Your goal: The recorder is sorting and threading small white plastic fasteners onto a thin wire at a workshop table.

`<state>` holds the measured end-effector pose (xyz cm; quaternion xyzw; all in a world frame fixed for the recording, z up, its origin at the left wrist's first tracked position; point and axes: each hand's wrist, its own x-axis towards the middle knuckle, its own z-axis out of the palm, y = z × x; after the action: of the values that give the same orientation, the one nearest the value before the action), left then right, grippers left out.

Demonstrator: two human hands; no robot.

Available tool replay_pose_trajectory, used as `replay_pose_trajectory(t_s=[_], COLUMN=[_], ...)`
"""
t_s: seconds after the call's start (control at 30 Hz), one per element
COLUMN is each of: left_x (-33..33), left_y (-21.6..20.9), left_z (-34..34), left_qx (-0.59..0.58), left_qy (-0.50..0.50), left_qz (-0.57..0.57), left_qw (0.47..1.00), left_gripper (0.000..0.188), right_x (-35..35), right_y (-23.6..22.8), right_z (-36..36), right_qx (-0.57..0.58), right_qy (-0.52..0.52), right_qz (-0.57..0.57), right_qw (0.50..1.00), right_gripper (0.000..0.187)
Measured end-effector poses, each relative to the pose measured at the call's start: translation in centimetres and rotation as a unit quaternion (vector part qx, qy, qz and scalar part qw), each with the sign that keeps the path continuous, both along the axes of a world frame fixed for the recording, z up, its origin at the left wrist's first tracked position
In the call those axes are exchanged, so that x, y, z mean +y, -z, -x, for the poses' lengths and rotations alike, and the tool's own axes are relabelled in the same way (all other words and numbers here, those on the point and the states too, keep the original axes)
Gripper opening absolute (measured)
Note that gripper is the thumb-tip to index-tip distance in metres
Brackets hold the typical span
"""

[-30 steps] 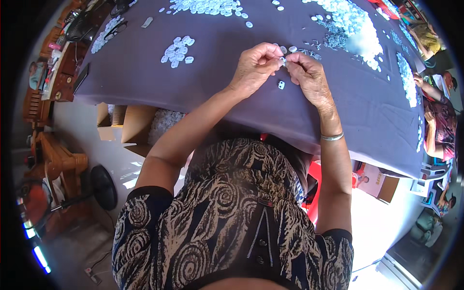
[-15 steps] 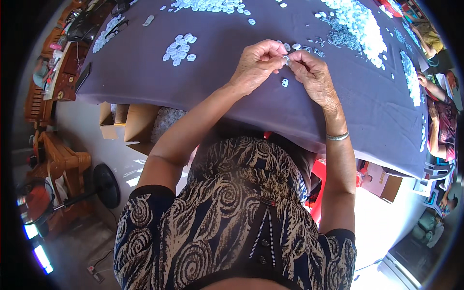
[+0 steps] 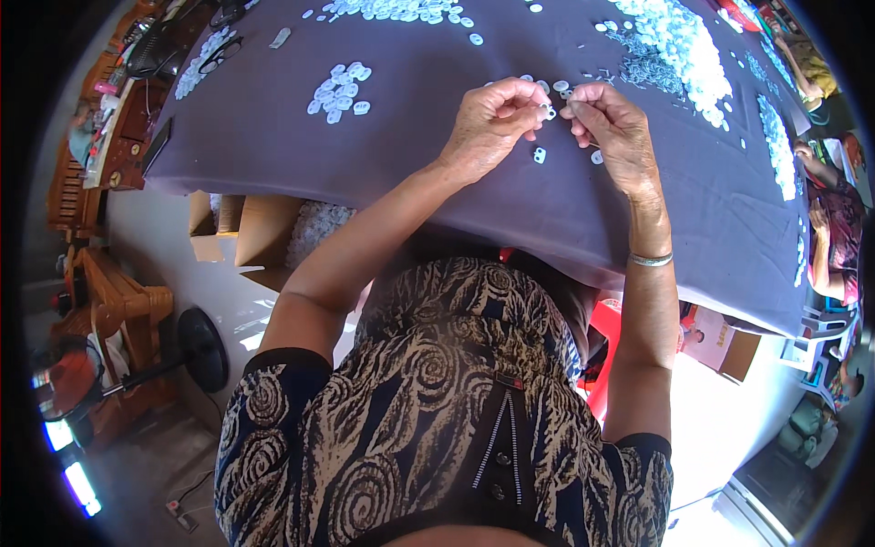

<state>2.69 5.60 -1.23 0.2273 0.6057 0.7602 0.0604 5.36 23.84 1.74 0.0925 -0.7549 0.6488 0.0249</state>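
Observation:
My left hand [image 3: 490, 128] pinches a small white plastic piece [image 3: 550, 112] with dark holes between thumb and forefinger. A short gap to its right, my right hand [image 3: 615, 132] has its thumb and forefinger pressed together; whatever sits in that pinch is too small to make out. Below the fingers, another white piece with holes [image 3: 540, 156] lies on the dark tablecloth [image 3: 437, 205]. A pale oval disc [image 3: 597, 157] rests beside my right palm. Just beyond my fingertips are a few more oval discs [image 3: 560, 86].
A small cluster of white pieces [image 3: 339, 93] lies left of my hands. Far right, a big heap of white discs [image 3: 684, 50] borders dark metal pins [image 3: 649, 71]. Glasses [image 3: 221, 55] lie at the far left. Another person's arm [image 3: 825, 164] reaches in at the right edge.
My hands have parted, the right one shifting right and away from the left. The white piece in my left fingers now shows, as does the oval disc beside my right palm.

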Motion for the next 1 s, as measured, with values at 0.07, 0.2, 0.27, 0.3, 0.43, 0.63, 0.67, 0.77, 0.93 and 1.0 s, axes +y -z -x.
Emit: replay_pose_trajectory(t_s=[0.07, 0.2, 0.27, 0.3, 0.43, 0.63, 0.67, 0.77, 0.93, 1.0], left_x=[0.2, 0.4, 0.4, 0.4, 0.4, 0.5, 0.4, 0.4, 0.6, 0.7], left_y=[0.1, 0.4, 0.4, 0.4, 0.4, 0.6, 0.6, 0.3, 0.6, 0.6], left_z=[-0.2, -0.5, -0.6, -0.7, -0.8, -0.7, -0.7, -0.8, -0.8, -0.9], left_qx=[-0.001, -0.009, -0.009, -0.01, -0.01, 0.015, 0.005, -0.002, 0.019, 0.011], left_qy=[-0.001, 0.005, -0.001, -0.006, -0.009, -0.015, -0.007, -0.005, -0.019, -0.02], left_qz=[-0.011, 0.0, 0.001, 0.002, -0.002, -0.017, -0.016, -0.007, -0.016, -0.017], left_qw=[1.0, 1.0, 1.0, 1.0, 1.0, 1.0, 1.0, 1.0, 1.0, 1.0], left_gripper=[0.012, 0.014, 0.013, 0.013, 0.012, 0.012, 0.012, 0.012, 0.012, 0.012], right_x=[-0.5, -0.7, -0.9, -1.0, -1.6, -1.6, -1.7, -1.5, -1.5, -1.3], right_y=[-0.2, 0.4, 0.7, 0.7, 0.6, 0.5, 0.5, 0.6, 0.6, 0.7], right_z=[-0.1, -0.2, -0.1, -0.1, -0.3, -0.3, -0.3, -0.2, -0.2, -0.2], right_qx=[0.001, 0.008, 0.005, 0.005, -0.006, -0.007, -0.004, 0.004, 0.009, 0.013], right_qy=[-0.005, 0.017, 0.008, 0.007, 0.011, 0.019, 0.025, 0.029, 0.019, 0.014], right_qz=[0.032, 0.063, 0.065, 0.065, 0.045, 0.032, 0.029, 0.029, 0.017, 0.004], right_qw=[0.999, 0.998, 0.998, 0.998, 0.999, 0.999, 0.999, 0.999, 1.0, 1.0], right_gripper=[0.01, 0.009, 0.01, 0.01, 0.012, 0.012, 0.013, 0.013, 0.016, 0.015])
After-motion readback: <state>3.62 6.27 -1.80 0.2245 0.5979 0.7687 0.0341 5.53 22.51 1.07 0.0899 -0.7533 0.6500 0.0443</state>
